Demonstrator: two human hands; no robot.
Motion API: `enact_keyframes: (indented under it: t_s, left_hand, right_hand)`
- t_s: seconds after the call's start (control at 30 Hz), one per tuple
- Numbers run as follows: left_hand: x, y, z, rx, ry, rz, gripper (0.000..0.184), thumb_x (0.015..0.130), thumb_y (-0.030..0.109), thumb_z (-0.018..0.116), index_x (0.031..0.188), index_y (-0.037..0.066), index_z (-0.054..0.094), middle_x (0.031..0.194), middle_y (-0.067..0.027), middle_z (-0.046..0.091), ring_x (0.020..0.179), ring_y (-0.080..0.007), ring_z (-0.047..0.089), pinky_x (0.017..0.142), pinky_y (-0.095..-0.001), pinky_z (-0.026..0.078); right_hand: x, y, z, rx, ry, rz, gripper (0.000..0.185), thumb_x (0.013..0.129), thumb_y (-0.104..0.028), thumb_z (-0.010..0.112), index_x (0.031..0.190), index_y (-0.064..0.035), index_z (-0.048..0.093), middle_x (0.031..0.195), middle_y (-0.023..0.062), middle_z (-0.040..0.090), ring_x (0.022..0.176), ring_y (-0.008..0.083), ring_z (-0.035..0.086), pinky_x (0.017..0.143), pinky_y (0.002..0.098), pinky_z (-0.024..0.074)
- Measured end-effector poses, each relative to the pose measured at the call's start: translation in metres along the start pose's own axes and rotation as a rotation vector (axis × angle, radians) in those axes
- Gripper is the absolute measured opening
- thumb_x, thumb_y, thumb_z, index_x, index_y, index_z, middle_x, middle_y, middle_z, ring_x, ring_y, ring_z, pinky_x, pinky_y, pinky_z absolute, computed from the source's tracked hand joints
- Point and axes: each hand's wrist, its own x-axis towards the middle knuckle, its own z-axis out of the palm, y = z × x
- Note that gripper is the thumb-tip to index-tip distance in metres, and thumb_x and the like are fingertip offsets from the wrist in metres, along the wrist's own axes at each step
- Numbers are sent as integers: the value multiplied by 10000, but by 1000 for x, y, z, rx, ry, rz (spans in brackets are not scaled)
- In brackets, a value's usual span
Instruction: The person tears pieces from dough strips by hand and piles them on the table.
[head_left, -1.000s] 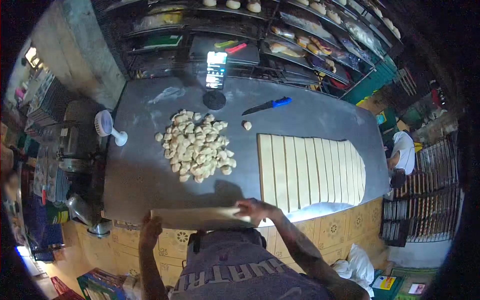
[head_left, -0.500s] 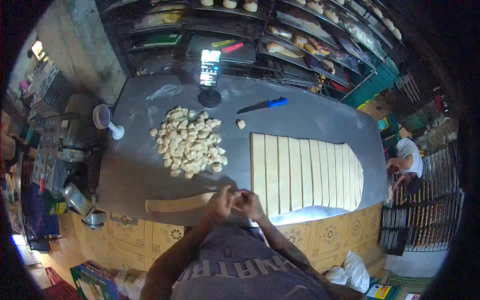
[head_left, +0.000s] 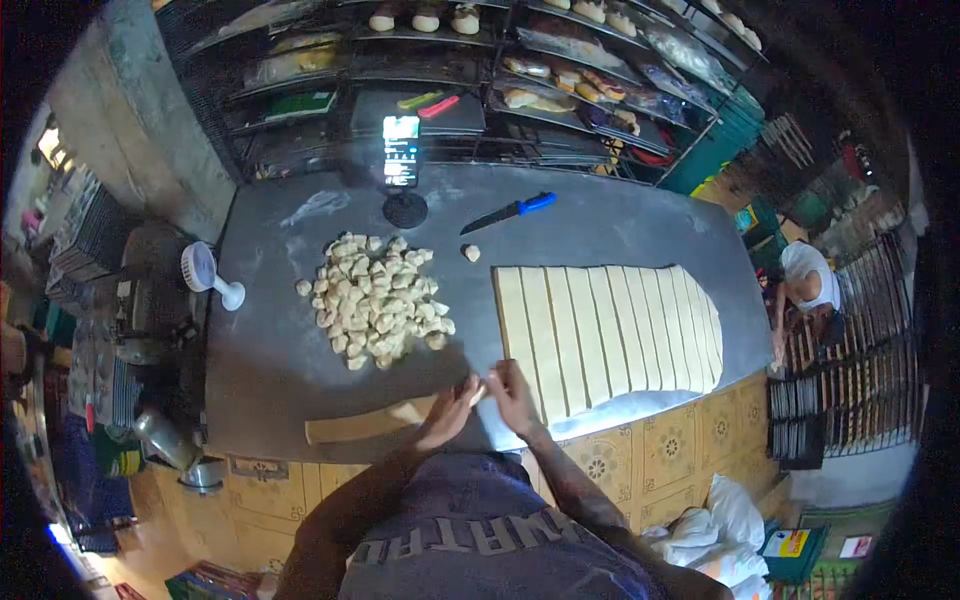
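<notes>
My left hand point(head_left: 450, 410) is closed around the right end of a loose dough strip point(head_left: 355, 428), which trails leftward along the front of the table. A pale bit of dough point(head_left: 481, 392) shows at its fingertips. Just to the right, my right hand point(head_left: 513, 400) has its fingers curled together; what they hold, if anything, is hidden. Beyond the hands lies a heap of small dough pieces point(head_left: 375, 300). A rolled-out sheet of dough point(head_left: 610, 335), cut into several long strips, lies beside my right hand. One single dough piece point(head_left: 472, 253) sits apart.
A blue-handled knife point(head_left: 510, 212) lies near the back of the dark table point(head_left: 270, 370). A lit phone point(head_left: 401, 152) stands on a round base, and a small white fan point(head_left: 212, 275) is at left. Racks point(head_left: 430, 60) line the back. A person point(head_left: 808, 280) is at far right.
My hands have drawn slightly apart and the right one has turned upward. The view has shifted a little. The dough strip still trails from my left hand.
</notes>
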Motion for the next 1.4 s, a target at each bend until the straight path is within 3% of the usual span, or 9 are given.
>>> enact_keyframes:
  t_s: [0.37, 0.5, 0.67, 0.77, 0.87, 0.93, 1.07, 1.17, 1.4]
  left_hand:
    - [26, -79, -63, 851, 214, 653, 284, 1007, 231, 466, 1199, 40, 555, 918, -270, 631, 857, -444, 624, 699, -493, 478]
    - [17, -10, -46, 427, 183, 67, 337, 1001, 286, 473, 1164, 11, 580, 940, -278, 649, 890, -463, 612, 709, -489, 479]
    - [19, -60, -26, 650, 275, 304, 506, 1024, 439, 423, 1151, -13, 611, 935, -246, 684, 964, -412, 640, 772, -476, 488]
    - [40, -108, -23, -643, 292, 122, 664, 1024, 558, 353, 1154, -35, 621, 955, -211, 696, 1018, -341, 649, 830, -477, 483]
    - [73, -142, -52, -374, 130, -226, 723, 1006, 620, 312, 1277, -8, 545, 1015, -200, 683, 1035, -314, 643, 858, -473, 487]
    - [79, -133, -54, -243, 40, -397, 762, 997, 651, 291, 1338, 5, 507, 1045, -194, 676, 1043, -301, 640, 872, -471, 489]
    - [69, -79, -29, -234, 353, 225, 637, 1018, 548, 377, 1371, 24, 463, 1057, -228, 652, 997, -371, 641, 860, -501, 485]
    - [66, -79, -47, 596, 485, 453, 473, 998, 399, 453, 1256, 13, 538, 955, -252, 632, 877, -424, 629, 796, -514, 495]
    - [31, -49, -95, 374, 237, 163, 417, 965, 357, 432, 1181, 20, 551, 913, -225, 624, 770, -385, 617, 645, -476, 503]
  right_hand:
    - [6, -61, 77, -249, -48, -161, 285, 1037, -276, 444, 1097, 2, 457, 931, 262, 581, 853, 461, 590, 760, 513, 476]
    - [19, -54, 56, -209, -128, -165, 301, 1029, -303, 461, 1086, -7, 462, 911, 245, 600, 814, 455, 603, 744, 523, 477]
    - [24, -43, 26, -371, -359, -68, 363, 1002, -334, 505, 1153, -5, 474, 852, 226, 634, 772, 426, 640, 656, 507, 516]
    - [30, -23, 24, -361, -457, -107, 407, 994, -368, 510, 1171, -3, 487, 806, 229, 646, 751, 408, 659, 618, 498, 534]
    - [28, -6, 33, -587, -496, -653, 441, 1007, -415, 459, 1156, -4, 516, 736, 225, 655, 750, 395, 677, 591, 493, 547]
    - [37, -19, 39, -606, -466, -547, 436, 1006, -417, 456, 1141, -10, 533, 731, 224, 654, 741, 395, 676, 606, 491, 548]
    - [58, -38, 61, -613, -319, -302, 420, 1003, -420, 449, 1091, -30, 579, 727, 218, 653, 724, 397, 673, 648, 483, 547]
    - [60, -38, 82, -546, -195, -241, 403, 998, -416, 450, 1052, -48, 603, 741, 210, 658, 730, 397, 672, 672, 470, 544]
    - [84, -3, 111, -539, -176, -235, 427, 988, -439, 503, 1187, -77, 615, 893, 223, 680, 832, 413, 671, 731, 468, 526]
